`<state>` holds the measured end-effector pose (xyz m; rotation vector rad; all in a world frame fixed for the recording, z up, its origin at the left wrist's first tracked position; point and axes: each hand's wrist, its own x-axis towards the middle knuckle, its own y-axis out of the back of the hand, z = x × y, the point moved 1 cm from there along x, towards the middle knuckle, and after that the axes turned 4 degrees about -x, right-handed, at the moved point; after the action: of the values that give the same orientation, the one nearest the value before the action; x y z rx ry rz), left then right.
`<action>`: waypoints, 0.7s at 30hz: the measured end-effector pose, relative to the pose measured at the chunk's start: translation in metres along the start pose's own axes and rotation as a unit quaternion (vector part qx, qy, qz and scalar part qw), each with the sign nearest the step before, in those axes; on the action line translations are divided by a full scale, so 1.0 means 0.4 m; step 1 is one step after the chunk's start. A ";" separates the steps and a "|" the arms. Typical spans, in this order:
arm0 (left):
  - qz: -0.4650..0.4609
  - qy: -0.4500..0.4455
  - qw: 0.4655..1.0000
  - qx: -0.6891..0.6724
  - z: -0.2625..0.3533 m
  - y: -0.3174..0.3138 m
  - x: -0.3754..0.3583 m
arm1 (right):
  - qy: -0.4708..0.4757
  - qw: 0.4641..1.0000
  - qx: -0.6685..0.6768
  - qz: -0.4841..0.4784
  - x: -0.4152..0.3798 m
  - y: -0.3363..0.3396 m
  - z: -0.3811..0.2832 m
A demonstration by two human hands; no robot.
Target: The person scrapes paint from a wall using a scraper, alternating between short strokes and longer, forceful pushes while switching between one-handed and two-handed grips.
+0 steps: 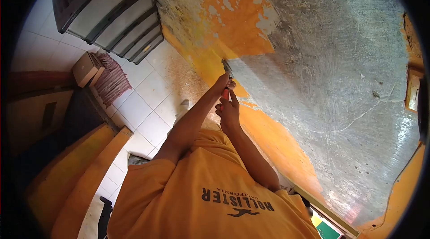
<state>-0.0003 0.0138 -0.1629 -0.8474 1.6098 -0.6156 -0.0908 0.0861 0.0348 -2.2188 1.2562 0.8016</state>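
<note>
The scraper [225,96] lies within the hands, its long axis pointing away from the person's chest, red handle nearest the body and blade [227,66] farthest out, at the border between yellow paint [208,65] and bare grey wall [331,60]. The left hand [222,81] closes around it nearer the blade; the right hand [230,113] grips the handle's near end. Beyond, to the left, are the tiled floor [152,84] and a crumpled striped cloth [112,80].
</note>
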 end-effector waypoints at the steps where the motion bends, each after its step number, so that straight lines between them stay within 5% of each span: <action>1: -0.002 0.003 1.000 0.013 -0.008 0.005 0.003 | 0.005 1.000 0.001 -0.006 0.004 0.001 0.012; 21: -0.018 -0.001 1.000 0.021 -0.018 -0.007 -0.004 | 0.019 0.999 0.012 -0.041 0.000 0.003 0.010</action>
<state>-0.0067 0.0130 -0.1585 -0.8473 1.5770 -0.6719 -0.0929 0.0879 0.0316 -2.2618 1.1771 0.7125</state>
